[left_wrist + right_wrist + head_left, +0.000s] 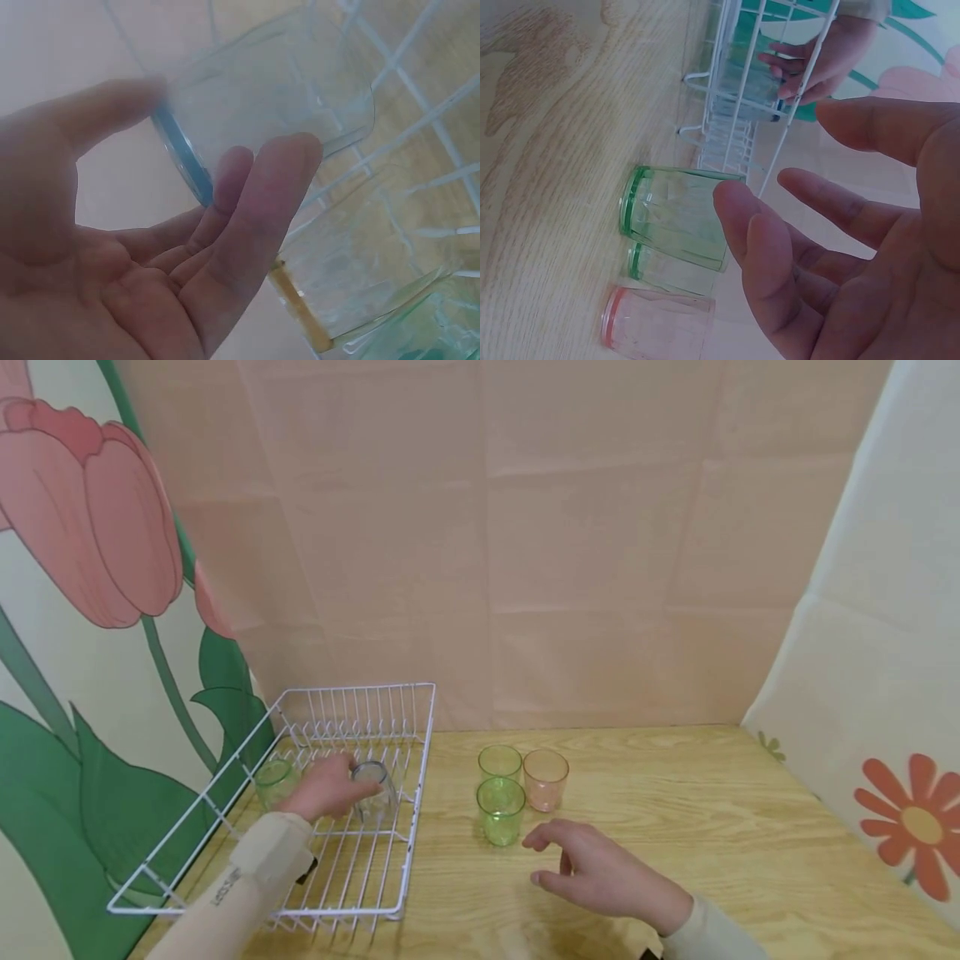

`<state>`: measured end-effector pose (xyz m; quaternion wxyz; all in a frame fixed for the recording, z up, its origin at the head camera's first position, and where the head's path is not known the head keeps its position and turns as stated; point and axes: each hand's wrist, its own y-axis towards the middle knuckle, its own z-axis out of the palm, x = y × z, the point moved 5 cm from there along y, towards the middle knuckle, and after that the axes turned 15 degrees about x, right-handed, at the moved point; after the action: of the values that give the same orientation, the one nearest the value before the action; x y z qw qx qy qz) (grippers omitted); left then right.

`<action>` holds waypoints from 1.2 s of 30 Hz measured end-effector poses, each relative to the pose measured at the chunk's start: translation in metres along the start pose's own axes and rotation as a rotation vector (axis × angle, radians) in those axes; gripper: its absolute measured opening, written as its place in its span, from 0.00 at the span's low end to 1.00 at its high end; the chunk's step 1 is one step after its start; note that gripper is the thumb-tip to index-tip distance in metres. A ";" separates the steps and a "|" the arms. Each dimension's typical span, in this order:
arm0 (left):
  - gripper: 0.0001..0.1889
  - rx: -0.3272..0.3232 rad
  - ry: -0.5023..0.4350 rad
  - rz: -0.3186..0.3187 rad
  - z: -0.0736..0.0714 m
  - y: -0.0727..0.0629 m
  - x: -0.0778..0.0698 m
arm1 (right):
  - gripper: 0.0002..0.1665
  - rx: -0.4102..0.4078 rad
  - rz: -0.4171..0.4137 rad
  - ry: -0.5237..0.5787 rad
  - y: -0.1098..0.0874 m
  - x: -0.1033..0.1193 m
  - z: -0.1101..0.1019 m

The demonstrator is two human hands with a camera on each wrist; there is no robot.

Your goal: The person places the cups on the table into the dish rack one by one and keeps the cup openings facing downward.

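Observation:
In the rack, my left hand [330,787] grips a clear glass [377,797], thumb and fingers around its blue-banded end. That blue band [182,155] lies nearest the palm in the left wrist view. Beside it are a glass with a yellow band [300,307] and a green glass [275,783]. My right hand [603,870] hovers over the table, fingers loosely bent and holding nothing. Just beyond its fingertips stands a green glass [501,814]. A yellow-green glass [499,762] and a pink glass [546,783] stand close behind that one.
The white wire dish rack [408,860] occupies the table's left side, its raised wire sides around the glasses. Wood-grain table [675,802] extends right of the glasses. A plain pink-beige cloth [585,568] hangs behind, with flower-printed cloths at left and right.

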<state>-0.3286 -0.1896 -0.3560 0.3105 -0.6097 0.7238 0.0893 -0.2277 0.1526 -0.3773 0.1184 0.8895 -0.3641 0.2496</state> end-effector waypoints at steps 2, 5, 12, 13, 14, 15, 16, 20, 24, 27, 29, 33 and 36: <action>0.28 0.004 0.007 -0.005 0.001 0.001 0.001 | 0.18 0.003 0.001 -0.004 0.000 0.000 0.000; 0.27 0.002 0.011 -0.010 0.003 0.003 0.004 | 0.18 0.007 0.004 -0.013 0.001 0.000 0.000; 0.32 0.009 -0.026 -0.037 0.006 0.007 0.006 | 0.18 0.020 0.007 0.004 0.001 0.000 0.001; 0.33 0.013 -0.034 -0.039 0.007 0.008 0.006 | 0.18 0.021 0.008 0.004 0.001 0.000 0.001; 0.33 0.016 -0.044 -0.041 0.007 0.008 0.006 | 0.18 0.023 0.009 0.005 0.001 -0.001 0.001; 0.33 0.017 -0.048 -0.043 0.007 0.008 0.006 | 0.17 0.025 0.010 0.002 0.001 -0.001 0.001; 0.33 0.019 -0.054 -0.044 0.007 0.008 0.006 | 0.17 0.027 0.011 0.004 0.001 -0.001 0.001; 0.31 0.018 -0.080 -0.046 0.007 0.009 0.006 | 0.17 0.037 0.018 0.006 0.002 -0.002 0.001; 0.29 0.023 -0.090 -0.049 0.007 0.009 0.006 | 0.17 0.048 0.030 0.003 0.003 -0.002 0.002; 0.30 0.026 -0.088 -0.053 0.007 0.010 0.005 | 0.18 0.047 0.030 -0.007 0.003 -0.003 0.003; 0.30 0.027 -0.085 -0.057 0.007 0.011 0.006 | 0.18 0.044 0.027 -0.013 0.003 -0.004 0.005; 0.30 0.032 -0.086 -0.062 0.006 0.013 0.006 | 0.19 0.042 0.027 -0.013 0.003 -0.005 0.005; 0.29 0.032 -0.087 -0.064 0.005 0.013 0.005 | 0.19 0.050 0.028 0.006 0.003 -0.006 0.005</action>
<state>-0.3394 -0.1884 -0.3661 0.3542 -0.6230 0.6911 0.0940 -0.2321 0.1518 -0.3849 0.0936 0.8863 -0.3697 0.2627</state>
